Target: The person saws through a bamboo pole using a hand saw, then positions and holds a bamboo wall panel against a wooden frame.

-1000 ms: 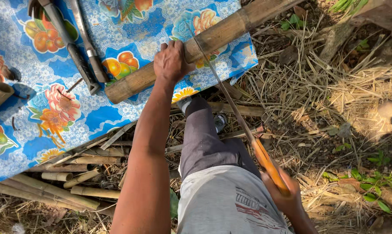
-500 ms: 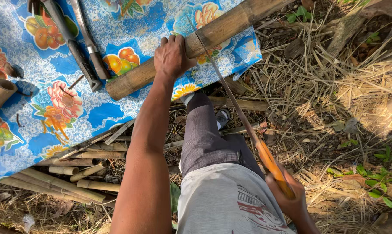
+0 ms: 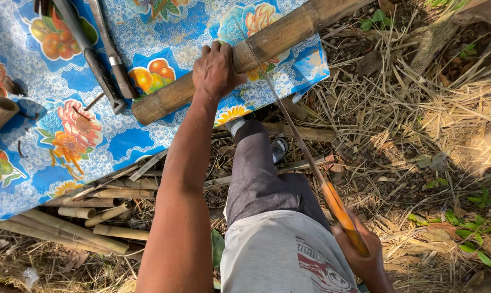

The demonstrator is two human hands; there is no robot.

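Saw on the pole!
Left hand (image 3: 217,69) fingers clamp the long tan bamboo pole (image 3: 256,51) on the blue floral cloth (image 3: 66,141); right hand (image 3: 364,255) fingers grip the orange-handled thin saw (image 3: 310,163), whose blade meets the pole just beside them.

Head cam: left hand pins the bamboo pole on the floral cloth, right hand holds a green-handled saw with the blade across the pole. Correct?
Nearly, but the handle colour is wrong. The head view shows the saw has an orange handle, not green. The rest stands: the left hand presses the bamboo pole down on the floral cloth, and the right hand grips the saw with its thin blade laid across the pole.
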